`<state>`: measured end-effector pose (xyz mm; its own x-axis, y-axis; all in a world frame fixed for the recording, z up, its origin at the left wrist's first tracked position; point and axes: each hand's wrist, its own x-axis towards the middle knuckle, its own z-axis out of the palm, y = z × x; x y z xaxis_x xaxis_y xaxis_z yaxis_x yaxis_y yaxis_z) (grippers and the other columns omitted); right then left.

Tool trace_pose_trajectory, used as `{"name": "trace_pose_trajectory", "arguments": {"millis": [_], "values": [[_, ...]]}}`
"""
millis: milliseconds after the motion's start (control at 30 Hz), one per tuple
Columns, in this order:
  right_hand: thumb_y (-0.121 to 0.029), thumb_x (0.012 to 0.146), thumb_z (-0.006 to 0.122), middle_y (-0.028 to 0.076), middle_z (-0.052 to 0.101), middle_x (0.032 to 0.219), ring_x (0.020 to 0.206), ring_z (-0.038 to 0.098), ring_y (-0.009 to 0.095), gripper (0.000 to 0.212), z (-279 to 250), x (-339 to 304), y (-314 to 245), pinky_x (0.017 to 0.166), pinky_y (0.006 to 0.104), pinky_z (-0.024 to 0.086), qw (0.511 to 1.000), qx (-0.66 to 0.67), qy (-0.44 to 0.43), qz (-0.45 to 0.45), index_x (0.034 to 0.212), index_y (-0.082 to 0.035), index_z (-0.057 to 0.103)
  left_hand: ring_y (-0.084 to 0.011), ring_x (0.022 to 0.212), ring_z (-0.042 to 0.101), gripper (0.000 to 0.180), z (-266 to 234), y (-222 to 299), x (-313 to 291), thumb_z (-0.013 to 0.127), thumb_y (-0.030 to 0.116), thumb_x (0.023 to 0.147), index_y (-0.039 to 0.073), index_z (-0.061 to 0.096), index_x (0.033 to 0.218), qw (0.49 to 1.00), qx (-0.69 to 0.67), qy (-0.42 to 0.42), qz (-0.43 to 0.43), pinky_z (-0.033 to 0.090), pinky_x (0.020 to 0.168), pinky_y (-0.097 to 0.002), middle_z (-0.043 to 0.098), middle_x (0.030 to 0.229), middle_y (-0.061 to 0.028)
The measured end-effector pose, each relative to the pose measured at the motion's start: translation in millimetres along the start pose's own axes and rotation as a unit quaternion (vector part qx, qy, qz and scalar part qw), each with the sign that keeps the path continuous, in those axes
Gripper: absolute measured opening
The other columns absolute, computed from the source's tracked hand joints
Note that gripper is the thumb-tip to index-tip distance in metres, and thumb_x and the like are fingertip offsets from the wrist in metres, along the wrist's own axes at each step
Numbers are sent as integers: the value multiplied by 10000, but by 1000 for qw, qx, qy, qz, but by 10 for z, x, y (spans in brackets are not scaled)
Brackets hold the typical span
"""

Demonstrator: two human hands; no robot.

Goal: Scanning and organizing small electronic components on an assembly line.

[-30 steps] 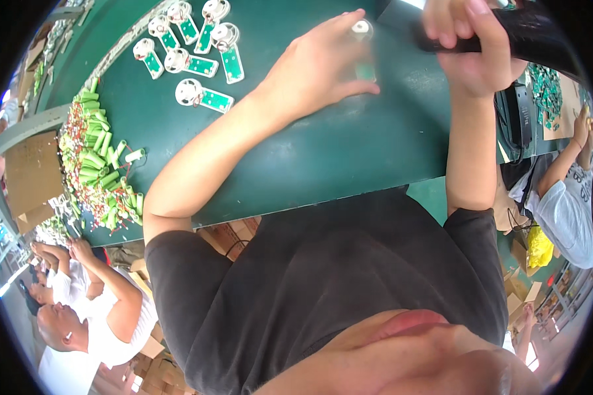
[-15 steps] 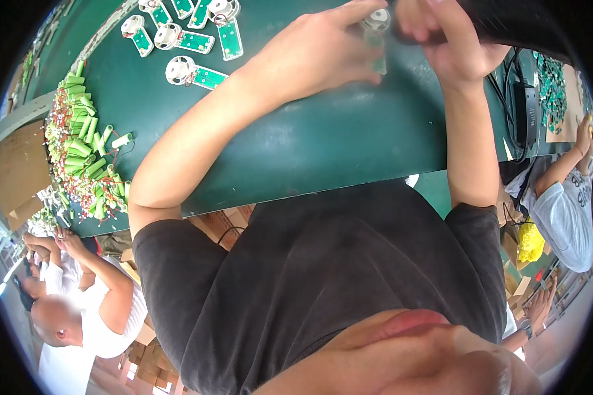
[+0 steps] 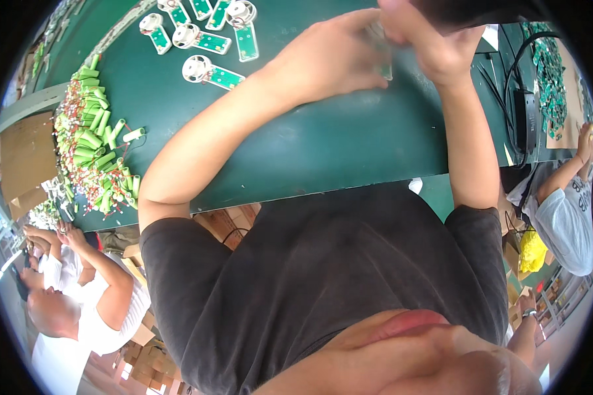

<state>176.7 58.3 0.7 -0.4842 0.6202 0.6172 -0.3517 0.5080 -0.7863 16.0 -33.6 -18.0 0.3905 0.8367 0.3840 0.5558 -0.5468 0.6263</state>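
My left hand point(image 3: 339, 58) is at the top middle of the green table, blurred by motion. Its fingers and thumb bend around a white housing with a green circuit board point(image 3: 386, 68), partly covered by the hand. Close to its right is my right hand point(image 3: 441, 52), fingers curled together; whatever they hold is hidden by blur and the picture's top edge. Several similar white housings with green boards and round white parts lie to the left, the nearest one point(image 3: 223, 78) beside my left forearm.
A heap of green cylindrical cells with wires point(image 3: 92, 148) covers the table's left end. A black power adapter point(image 3: 525, 118) with cables lies on the right, near a pile of small green boards point(image 3: 550, 92). A dark object point(image 3: 481, 12) overhangs the top right. Other people sit on both sides.
The view has shifted slightly, moving the table things rightward. My left hand has closed in more around the housing, and my right hand has come nearer to it.
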Motion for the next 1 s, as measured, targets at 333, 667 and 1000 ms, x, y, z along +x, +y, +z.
{"name": "trace_pose_trajectory", "arguments": {"millis": [333, 667, 1000], "values": [[55, 854, 744, 58, 612, 816, 641, 593, 110, 430, -1, -29, 4, 592, 249, 478, 996, 31, 56, 63, 1207, -16, 509, -323, 1056, 675, 307, 33, 2, -1, 867, 273, 772, 64, 798, 985, 999, 30, 11, -29, 561, 920, -422, 660, 1188, -148], [117, 896, 667, 58, 589, 759, 533, 553, 118, 449, 48, -124, 3, 522, 252, 465, 992, 90, 76, 39, 1255, -21, 435, -371, 964, 679, 228, -1272, -628, 480, 825, 161, 762, 19, 705, 895, 983, 161, -4, -85, 552, 877, -388, 684, 1049, -176], [11, 875, 742, 38, 650, 860, 773, 627, 122, 590, 65, -108, -67, 735, 287, 512, 997, 49, 18, 58, 1379, 1, 436, -371, 1409, 481, 731, -1585, -1959, 1011, 824, 317, 808, 51, 547, 1430, 956, 259, -72, -119, 416, 1148, -439, 498, 1514, -248]]}}
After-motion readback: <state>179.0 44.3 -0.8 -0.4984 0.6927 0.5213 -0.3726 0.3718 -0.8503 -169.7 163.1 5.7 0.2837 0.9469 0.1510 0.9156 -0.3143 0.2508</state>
